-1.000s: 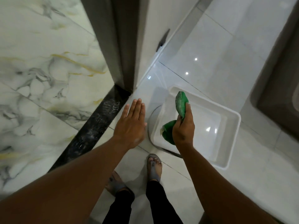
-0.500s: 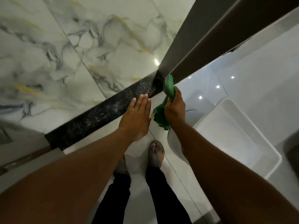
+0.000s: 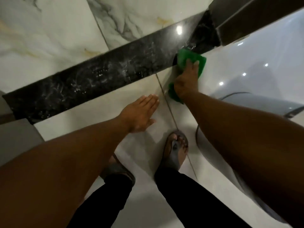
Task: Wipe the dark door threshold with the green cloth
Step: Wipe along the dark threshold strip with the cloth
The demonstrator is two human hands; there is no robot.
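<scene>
A dark, glossy stone door threshold, streaked with pale smears, is running diagonally between white veined marble tiles at left and plain pale floor tiles nearer the person. The left hand is hovering flat and empty, fingers extended together, just short of that strip. At right, the right hand is pressing the crumpled green cloth against the threshold's right end, beside the dark door frame; only the pale rim of a white plastic basin is showing, contents not visible.
</scene>
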